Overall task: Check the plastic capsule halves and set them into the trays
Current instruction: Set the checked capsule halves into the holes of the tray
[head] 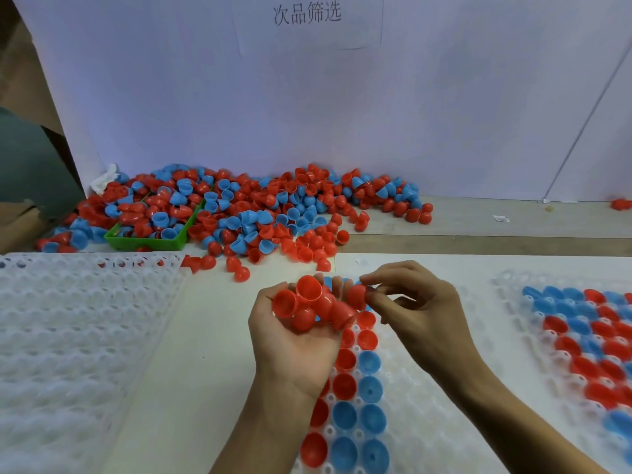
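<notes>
Above the partly filled centre tray [403, 422], the left hand [294, 340] cups several red capsule halves [307, 302] as a ready supply, the right hand [413, 302] closes its grip on one red half [357, 296] for inspection, and the unsorted pile [239, 206] lies beyond on the table [478, 227].

Single head-worn wide-angle view, looking forward and down from close above the left hand [301, 340] and right hand [420, 313], with the wall [342, 114] beyond them.

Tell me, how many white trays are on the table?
3: an empty tray at left, a middle tray under the hands, a partly filled tray at right.
</notes>
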